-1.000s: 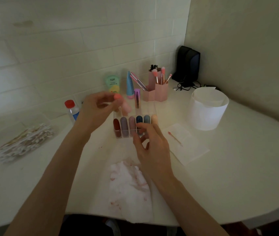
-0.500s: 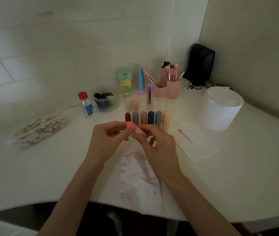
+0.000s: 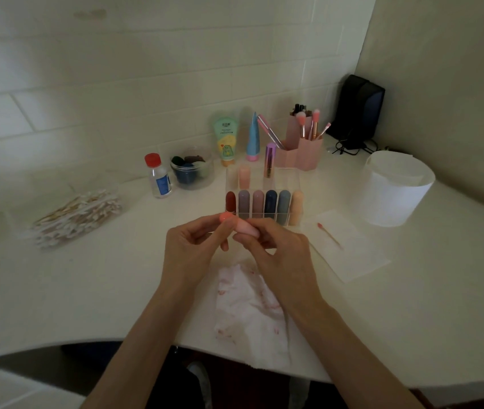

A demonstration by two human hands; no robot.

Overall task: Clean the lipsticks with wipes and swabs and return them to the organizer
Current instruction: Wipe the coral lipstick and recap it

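Note:
Both hands hold one pink lipstick [image 3: 245,228] just in front of the clear organizer [image 3: 292,184]. My left hand [image 3: 196,246] pinches its coral tip end, and my right hand [image 3: 276,252] grips the pink body. The organizer's front row holds several capped lipsticks in dark red, mauve, navy, grey-blue and peach; a pale pink one and a tall purple-gold one stand behind. A stained wipe [image 3: 249,308] lies on the table under my wrists. A used swab [image 3: 329,235] with a red tip rests on a white sheet [image 3: 350,249] to the right.
A bag of cotton swabs [image 3: 78,216] lies at the left. Behind stand a red-capped bottle [image 3: 159,180], a small jar [image 3: 193,169], two tubes, and a pink brush holder [image 3: 302,146]. A white wipe tub [image 3: 394,187] and a black speaker [image 3: 358,110] sit right.
My left hand brought the pink lipstick down from above the organizer to my right hand, which left the front row and took hold of it. The view shifted a little.

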